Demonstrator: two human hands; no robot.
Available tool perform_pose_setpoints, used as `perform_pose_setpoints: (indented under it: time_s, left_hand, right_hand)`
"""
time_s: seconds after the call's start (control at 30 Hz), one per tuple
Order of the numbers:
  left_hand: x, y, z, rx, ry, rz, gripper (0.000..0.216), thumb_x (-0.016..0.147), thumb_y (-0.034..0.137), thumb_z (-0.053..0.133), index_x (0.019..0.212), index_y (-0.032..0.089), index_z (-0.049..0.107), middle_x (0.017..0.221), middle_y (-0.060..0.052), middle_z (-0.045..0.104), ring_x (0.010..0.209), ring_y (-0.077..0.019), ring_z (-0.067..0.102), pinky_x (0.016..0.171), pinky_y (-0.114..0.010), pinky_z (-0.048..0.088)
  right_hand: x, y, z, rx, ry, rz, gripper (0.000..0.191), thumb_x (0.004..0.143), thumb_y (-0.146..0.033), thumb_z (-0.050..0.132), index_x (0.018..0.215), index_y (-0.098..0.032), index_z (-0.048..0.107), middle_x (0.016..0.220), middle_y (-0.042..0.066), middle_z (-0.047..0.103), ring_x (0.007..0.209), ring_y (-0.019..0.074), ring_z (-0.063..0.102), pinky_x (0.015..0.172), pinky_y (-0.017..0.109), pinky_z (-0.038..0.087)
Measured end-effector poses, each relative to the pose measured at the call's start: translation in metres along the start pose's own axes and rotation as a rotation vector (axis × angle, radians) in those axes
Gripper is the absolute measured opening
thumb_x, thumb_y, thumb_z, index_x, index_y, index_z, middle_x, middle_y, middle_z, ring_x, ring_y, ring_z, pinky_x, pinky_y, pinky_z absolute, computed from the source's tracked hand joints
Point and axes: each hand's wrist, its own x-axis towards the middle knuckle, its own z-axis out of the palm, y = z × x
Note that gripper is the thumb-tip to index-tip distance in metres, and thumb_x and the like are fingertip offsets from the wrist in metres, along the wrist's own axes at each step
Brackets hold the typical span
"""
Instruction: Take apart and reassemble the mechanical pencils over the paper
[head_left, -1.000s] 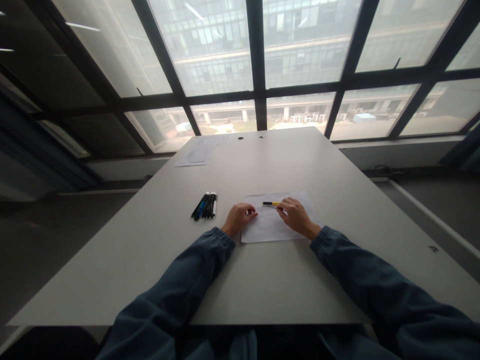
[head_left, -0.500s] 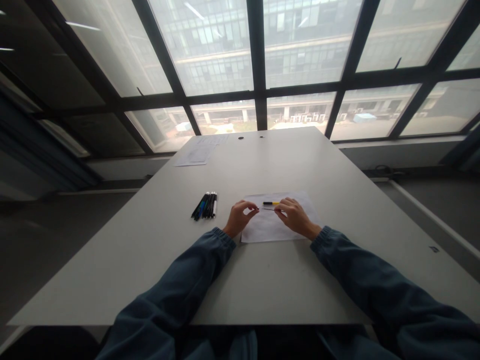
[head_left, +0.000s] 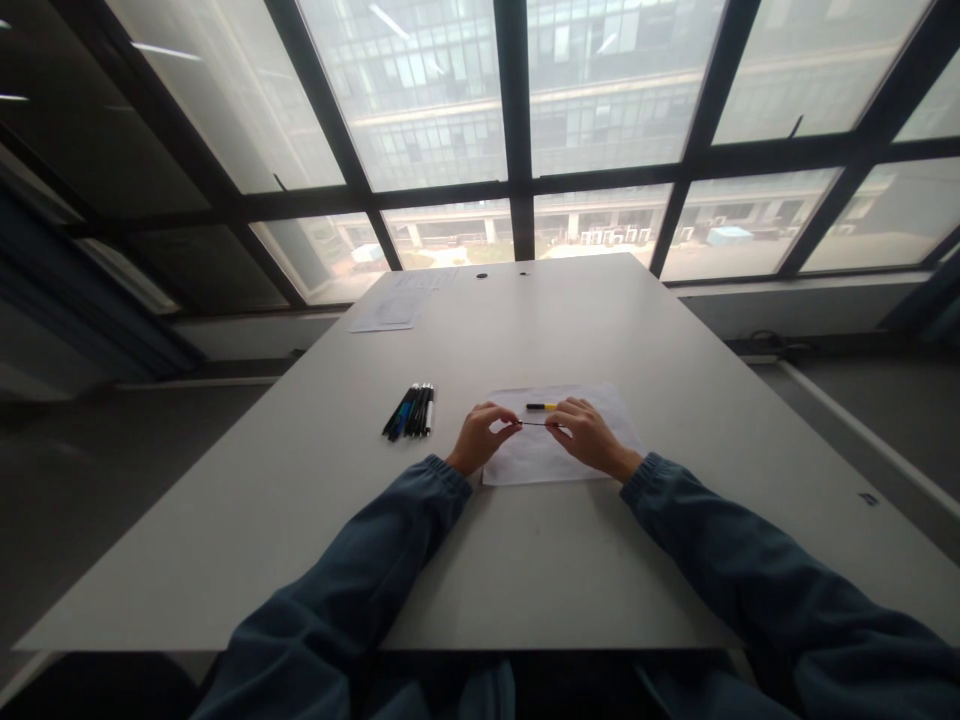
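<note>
A white sheet of paper [head_left: 562, 455] lies on the grey table [head_left: 525, 560] in front of me. Both hands hover over it. My left hand [head_left: 480, 438] and my right hand [head_left: 589, 432] each pinch one end of a thin dark rod, like a pen refill [head_left: 534, 424], held level between them. Just behind the rod, a yellow and black pen barrel [head_left: 541, 407] rests on the paper. Blue sleeves cover both my arms.
A bundle of several dark and blue pens [head_left: 410, 411] lies on the table left of my left hand. More printed sheets [head_left: 394, 308] sit at the far left corner. Large windows with dark frames stand beyond the table's far edge.
My left hand rose from the paper's edge and pinched the free end of the thin rod. The right hand kept its end and shifted slightly nearer. The yellow barrel stayed put.
</note>
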Motion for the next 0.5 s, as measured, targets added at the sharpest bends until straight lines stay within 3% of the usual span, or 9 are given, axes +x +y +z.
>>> perform_pose_setpoints:
  time_s: [0.5]
  left_hand:
    - [0.0008,-0.0004,0.0029,-0.161,-0.066,0.092,0.013,0.085,0.030,0.070,0.093,0.021,0.075,0.085,-0.006,0.074,0.079,-0.0177,0.067,0.074,-0.033,0.055]
  right_hand:
    - [0.0025,-0.0051,-0.0006,0.016,-0.006,-0.019,0.017,0.096,-0.022,0.052,0.087,-0.020,0.067,0.087,0.007,0.065,0.087,0.0203,0.055,0.082,0.034,0.041]
